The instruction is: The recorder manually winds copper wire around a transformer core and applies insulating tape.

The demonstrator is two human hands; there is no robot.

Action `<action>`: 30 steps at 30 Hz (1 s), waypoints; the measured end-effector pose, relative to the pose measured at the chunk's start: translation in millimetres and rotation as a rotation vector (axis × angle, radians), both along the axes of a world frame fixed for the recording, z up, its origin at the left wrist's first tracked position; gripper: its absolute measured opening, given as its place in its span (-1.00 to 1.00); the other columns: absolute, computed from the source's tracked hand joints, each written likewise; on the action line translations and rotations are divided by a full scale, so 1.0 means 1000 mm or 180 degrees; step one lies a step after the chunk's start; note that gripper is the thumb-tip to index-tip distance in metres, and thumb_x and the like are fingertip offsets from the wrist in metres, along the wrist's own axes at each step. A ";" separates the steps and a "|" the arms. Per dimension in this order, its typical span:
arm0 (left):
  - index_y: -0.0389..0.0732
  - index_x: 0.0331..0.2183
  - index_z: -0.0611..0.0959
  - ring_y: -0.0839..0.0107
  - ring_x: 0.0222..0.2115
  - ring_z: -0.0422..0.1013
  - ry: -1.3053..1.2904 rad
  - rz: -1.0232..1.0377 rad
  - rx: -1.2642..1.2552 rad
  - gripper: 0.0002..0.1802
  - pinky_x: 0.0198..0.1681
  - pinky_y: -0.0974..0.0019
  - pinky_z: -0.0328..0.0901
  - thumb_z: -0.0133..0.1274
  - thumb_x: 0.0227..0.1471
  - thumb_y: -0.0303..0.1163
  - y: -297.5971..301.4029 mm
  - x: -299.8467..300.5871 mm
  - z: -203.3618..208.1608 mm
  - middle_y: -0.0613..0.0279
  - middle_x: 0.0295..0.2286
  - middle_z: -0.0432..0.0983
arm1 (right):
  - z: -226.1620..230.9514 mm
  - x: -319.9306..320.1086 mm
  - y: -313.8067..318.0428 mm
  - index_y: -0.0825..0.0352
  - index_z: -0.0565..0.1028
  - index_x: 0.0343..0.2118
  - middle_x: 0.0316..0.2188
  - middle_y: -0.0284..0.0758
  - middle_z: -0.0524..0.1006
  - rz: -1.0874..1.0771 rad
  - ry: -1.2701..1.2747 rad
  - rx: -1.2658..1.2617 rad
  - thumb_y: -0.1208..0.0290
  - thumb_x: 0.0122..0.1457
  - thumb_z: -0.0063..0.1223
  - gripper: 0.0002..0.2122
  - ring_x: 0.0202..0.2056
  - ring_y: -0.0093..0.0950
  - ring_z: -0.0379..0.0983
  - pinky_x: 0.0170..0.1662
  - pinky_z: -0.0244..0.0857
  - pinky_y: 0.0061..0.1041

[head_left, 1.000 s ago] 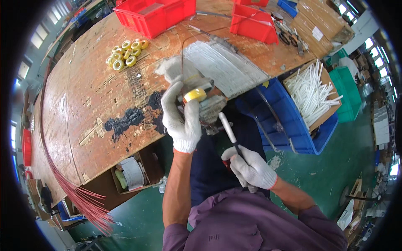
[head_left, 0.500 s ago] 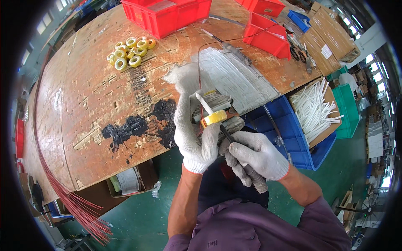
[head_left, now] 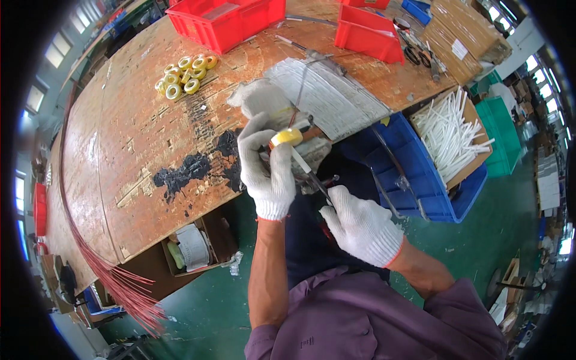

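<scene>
My left hand (head_left: 267, 171), in a white knit glove, pinches a roll of yellow tape (head_left: 288, 137) near the bench edge. From beside the roll a thin dark rod with a white sleeve (head_left: 301, 161) slants down to my right hand (head_left: 365, 227). That gloved hand is closed round the rod's dark part, its lower end hidden by the fingers. Whether tape is stuck to the sleeve, I cannot tell. Behind the left fingers a grey worn clamp-like fixture (head_left: 315, 147) is partly covered. A crumpled whitish cloth (head_left: 259, 99) and a white-taped board (head_left: 327, 96) lie just beyond.
Several yellow tape rolls (head_left: 187, 75) are heaped on the bench (head_left: 132, 144). Red bins (head_left: 225, 27) stand at the back, scissors (head_left: 417, 55) at right. A blue crate (head_left: 399, 168) and a box of white tubes (head_left: 450, 135) flank my right side. Red wires (head_left: 114, 288) hang over the left edge.
The rod has slid down and right, so its white sleeve now lies between the tape roll and my right hand. The roll, held by my left hand, has shifted slightly up and left.
</scene>
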State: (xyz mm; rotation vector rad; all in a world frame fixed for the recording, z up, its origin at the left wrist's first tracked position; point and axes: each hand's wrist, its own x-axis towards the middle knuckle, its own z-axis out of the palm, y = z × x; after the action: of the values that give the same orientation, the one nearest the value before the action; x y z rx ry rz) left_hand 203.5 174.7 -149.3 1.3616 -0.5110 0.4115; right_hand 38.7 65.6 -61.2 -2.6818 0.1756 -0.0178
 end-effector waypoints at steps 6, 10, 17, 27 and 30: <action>-0.36 -0.11 0.62 0.18 0.19 0.38 0.0111 -0.0005 -0.0020 -0.76 0.24 0.18 0.26 0.17 0.28 -0.39 -0.001 0.000 -0.004 -0.10 0.18 0.44 | 0.009 -0.043 0.009 0.33 0.39 -0.13 -0.49 -0.12 0.61 -0.0152 0.0227 0.0489 0.36 0.37 0.16 -0.80 -0.50 -0.06 0.63 -0.48 0.47 -0.08; -0.35 -0.11 0.63 0.18 0.19 0.38 -0.0019 -0.0052 -0.0128 -0.78 0.25 0.18 0.25 0.15 0.28 -0.42 -0.003 0.003 -0.008 -0.08 0.18 0.43 | 0.015 -0.057 0.002 0.35 0.41 -0.12 -0.58 -0.22 0.56 -0.0147 0.0170 0.1380 0.48 0.32 0.19 -0.81 -0.57 -0.14 0.61 -0.49 0.42 -0.22; -0.36 -0.08 0.66 0.25 0.13 0.38 -0.0144 -0.0076 0.0155 -0.72 0.24 0.21 0.24 0.10 0.34 -0.33 0.003 0.005 -0.005 -0.05 0.14 0.45 | 0.034 -0.101 0.006 0.39 0.37 -0.22 -0.60 -0.15 0.52 -0.0185 0.0516 0.2153 0.49 0.34 0.15 -0.84 -0.53 -0.08 0.61 -0.48 0.39 -0.26; -0.30 0.06 0.61 0.41 -0.01 0.38 0.0504 -0.1132 -0.0181 -0.65 0.13 0.33 0.26 -0.09 0.43 -0.30 0.030 0.008 0.005 0.19 0.00 0.51 | 0.048 -0.226 0.003 0.35 0.46 -0.19 -0.58 -0.29 0.55 -0.0175 0.1181 0.2519 0.42 0.31 0.24 -0.83 -0.60 -0.47 0.55 -0.49 0.38 -0.40; -0.36 0.18 0.53 0.22 0.14 0.40 0.0837 -0.0745 0.0205 -0.48 0.23 0.18 0.30 0.08 0.24 -0.36 0.053 -0.016 0.031 0.01 0.17 0.44 | 0.044 -0.259 0.003 0.32 0.47 -0.19 -0.57 -0.30 0.57 -0.0068 0.1394 0.2594 0.39 0.32 0.24 -0.83 -0.55 -0.50 0.59 -0.46 0.41 -0.42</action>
State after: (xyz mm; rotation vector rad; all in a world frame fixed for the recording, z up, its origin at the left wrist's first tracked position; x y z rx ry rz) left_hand 187.1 227.4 -118.3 1.3748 -0.4610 0.0236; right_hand -219.9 68.2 -17.5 -1.8362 0.2746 0.5216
